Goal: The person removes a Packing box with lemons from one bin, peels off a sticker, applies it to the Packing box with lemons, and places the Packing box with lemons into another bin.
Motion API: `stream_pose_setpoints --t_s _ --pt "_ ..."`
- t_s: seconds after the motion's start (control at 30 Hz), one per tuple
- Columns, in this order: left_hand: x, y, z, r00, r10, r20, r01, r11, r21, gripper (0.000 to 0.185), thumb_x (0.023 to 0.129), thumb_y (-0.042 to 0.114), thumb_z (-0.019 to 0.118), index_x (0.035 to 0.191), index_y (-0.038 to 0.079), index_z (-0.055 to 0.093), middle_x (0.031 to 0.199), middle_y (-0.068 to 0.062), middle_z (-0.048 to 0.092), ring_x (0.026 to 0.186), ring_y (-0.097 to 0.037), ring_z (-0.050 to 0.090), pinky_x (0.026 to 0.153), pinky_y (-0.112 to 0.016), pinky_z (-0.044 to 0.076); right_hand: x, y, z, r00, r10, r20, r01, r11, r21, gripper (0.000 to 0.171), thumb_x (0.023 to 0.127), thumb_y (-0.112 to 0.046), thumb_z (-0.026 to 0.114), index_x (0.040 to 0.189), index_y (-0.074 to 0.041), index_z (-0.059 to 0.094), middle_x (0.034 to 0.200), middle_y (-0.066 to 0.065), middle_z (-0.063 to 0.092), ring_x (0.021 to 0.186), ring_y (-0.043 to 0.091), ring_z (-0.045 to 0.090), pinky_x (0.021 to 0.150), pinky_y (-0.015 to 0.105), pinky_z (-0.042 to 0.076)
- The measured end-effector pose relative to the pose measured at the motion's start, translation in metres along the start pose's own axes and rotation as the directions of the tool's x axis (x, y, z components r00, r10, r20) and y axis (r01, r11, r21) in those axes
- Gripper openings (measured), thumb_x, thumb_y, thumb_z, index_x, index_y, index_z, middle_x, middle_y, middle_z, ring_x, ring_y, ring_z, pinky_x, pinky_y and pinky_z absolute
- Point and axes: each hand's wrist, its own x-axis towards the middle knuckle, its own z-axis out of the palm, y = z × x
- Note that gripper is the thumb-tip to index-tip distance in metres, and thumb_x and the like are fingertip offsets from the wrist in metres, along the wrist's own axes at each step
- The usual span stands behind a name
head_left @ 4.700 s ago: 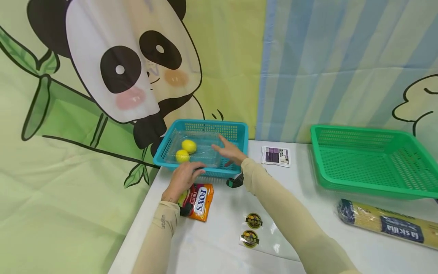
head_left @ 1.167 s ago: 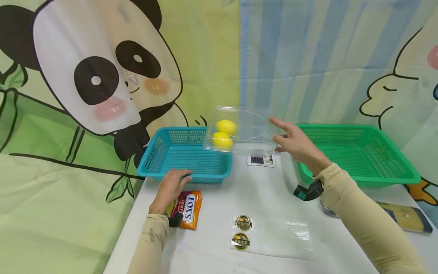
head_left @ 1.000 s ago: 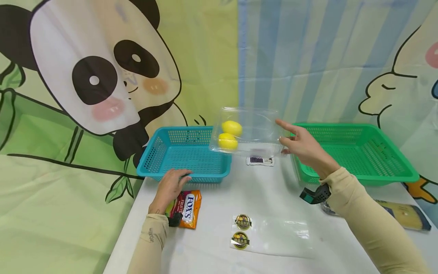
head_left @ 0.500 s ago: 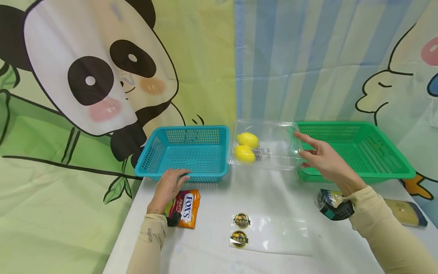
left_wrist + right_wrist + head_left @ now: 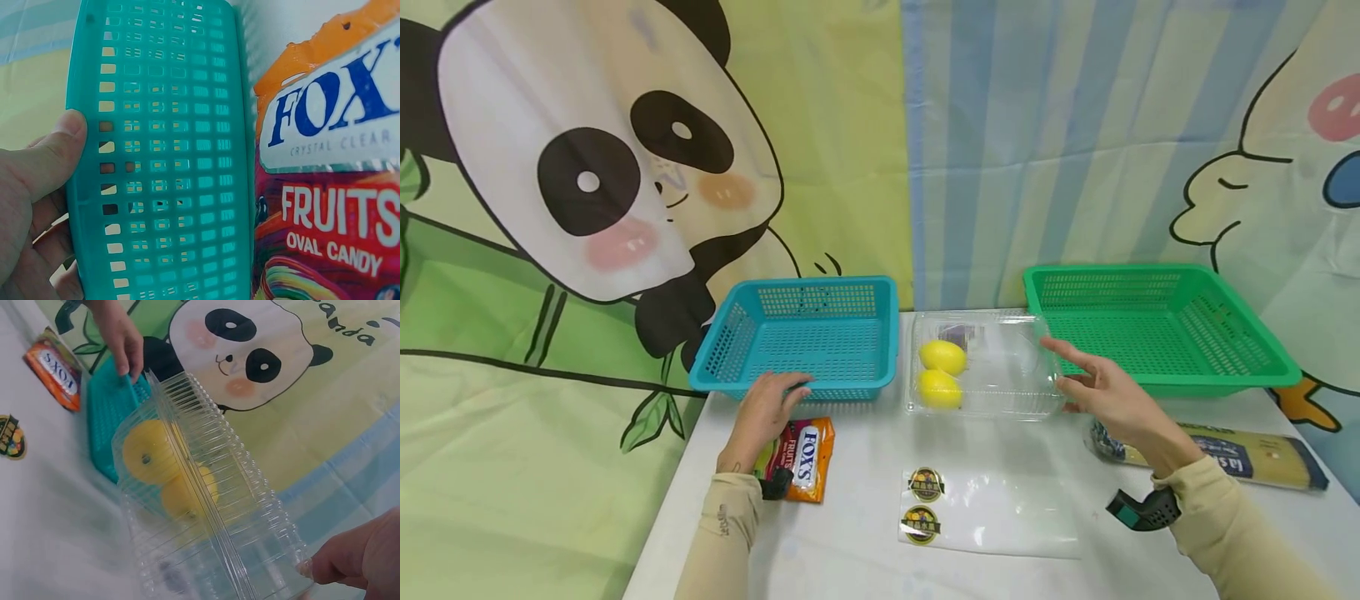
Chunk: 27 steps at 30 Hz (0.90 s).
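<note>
A clear plastic clamshell box [image 5: 1000,375] with two yellow lemons [image 5: 942,372] rests on the white table [image 5: 865,533] between the teal basket [image 5: 805,333] and the green basket [image 5: 1150,325]. My right hand [image 5: 1067,371] pinches the box's right end, index along its top; in the right wrist view its fingertips [image 5: 325,567] meet the corner of the box [image 5: 206,506]. My left hand [image 5: 778,387] grips the teal basket's front rim. In the left wrist view the thumb [image 5: 56,150] lies on the basket wall [image 5: 169,156], with fingers showing through the holes.
An orange Fox's candy bag [image 5: 799,460] lies under my left wrist. A clear bag with two round stickers [image 5: 985,512] sits near the front. A long pasta pack [image 5: 1240,454] lies at the right. A purple packet [image 5: 958,333] shows through the box.
The right hand carried the box of lemons out of the teal basket, moved it right and lowered it onto the table between the baskets. The left hand stayed on the basket rim.
</note>
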Motion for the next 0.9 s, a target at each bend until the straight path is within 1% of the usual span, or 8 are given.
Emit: stream_pose_setpoints --t_s 0.07,0.13,0.27,0.37,0.47,0.5,0.7,0.9 --pt "-0.001 -0.001 0.0 1.0 -0.001 -0.001 0.001 1.0 0.002 0.031 0.101 0.018 0.063 0.128 0.007 0.069 0.129 -0.017 0.069 0.125 -0.038 0.061 0.121 -0.058 0.028 -0.001 0.006 0.005 1.0 0.003 0.0 -0.003 1.0 0.0 0.065 0.107 -0.01 0.049 0.164 -0.015 0.017 0.17 0.018 -0.002 0.115 -0.002 0.051 0.081 0.034 0.059" --pt "-0.001 -0.001 0.001 1.0 0.001 -0.001 -0.001 1.0 0.003 0.031 0.1 0.018 0.063 0.128 0.006 0.069 0.129 -0.017 0.069 0.125 -0.038 0.061 0.121 -0.059 0.029 -0.001 0.01 0.008 1.0 0.009 0.0 -0.009 1.0 0.006 0.066 0.106 -0.009 0.049 0.164 -0.015 0.018 0.17 0.018 -0.002 0.109 0.001 0.053 0.079 0.033 0.059" --pt "-0.003 -0.001 0.003 1.0 0.001 0.003 -0.001 1.0 -0.002 0.032 0.1 0.017 0.064 0.128 0.005 0.069 0.129 -0.017 0.069 0.125 -0.038 0.061 0.121 -0.059 0.028 -0.002 0.019 0.016 1.0 0.029 0.001 -0.029 0.999 0.04 0.066 0.106 -0.006 0.05 0.163 -0.014 0.018 0.17 0.017 -0.002 0.092 0.009 0.053 0.075 0.034 0.058" --pt "-0.003 -0.001 0.002 1.0 0.0 0.006 0.0 1.0 -0.005 0.031 0.1 0.018 0.063 0.128 0.006 0.069 0.13 -0.017 0.069 0.125 -0.038 0.061 0.121 -0.058 0.027 -0.001 0.025 0.02 0.999 0.037 0.002 -0.037 0.997 0.065 0.066 0.106 -0.005 0.049 0.163 -0.013 0.018 0.17 0.018 -0.004 0.098 0.006 0.053 0.075 0.036 0.058" --pt "-0.002 -0.001 0.001 1.0 0.002 0.006 -0.002 1.0 -0.002 0.031 0.101 0.018 0.063 0.128 0.006 0.069 0.129 -0.017 0.069 0.125 -0.038 0.061 0.122 -0.058 0.027 0.0 0.03 0.023 0.999 0.031 -0.01 -0.03 0.998 0.053 0.065 0.105 -0.003 0.048 0.163 -0.01 0.019 0.17 0.02 -0.004 0.105 0.006 0.055 0.076 0.038 0.058" --pt "-0.001 -0.001 0.001 1.0 0.003 0.006 -0.003 1.0 -0.001 0.031 0.101 0.018 0.063 0.128 0.006 0.069 0.13 -0.017 0.069 0.125 -0.038 0.061 0.122 -0.058 0.027 0.0 0.031 0.024 0.999 0.03 -0.015 -0.029 0.998 0.048 0.065 0.105 -0.002 0.048 0.163 -0.01 0.019 0.17 0.02 -0.004 0.105 0.008 0.056 0.075 0.038 0.058" --pt "0.001 -0.001 0.001 1.0 0.008 -0.001 -0.008 1.0 0.011 0.03 0.101 0.018 0.063 0.128 0.007 0.069 0.13 -0.017 0.069 0.126 -0.037 0.061 0.121 -0.058 0.027 0.0 0.034 0.032 0.998 0.029 -0.049 -0.027 0.999 0.037 0.065 0.104 0.0 0.048 0.163 -0.012 0.021 0.17 0.019 -0.004 0.095 0.017 0.055 0.07 0.036 0.056" --pt "0.0 0.0 0.001 1.0 0.01 -0.005 -0.01 1.0 0.007 0.029 0.1 0.019 0.063 0.127 0.007 0.07 0.129 -0.016 0.069 0.125 -0.037 0.061 0.122 -0.058 0.027 0.001 0.039 0.04 0.996 0.041 -0.083 -0.038 0.999 0.038 0.065 0.103 0.002 0.047 0.162 -0.011 0.024 0.17 0.019 0.0 0.078 0.018 0.046 0.063 0.031 0.052"
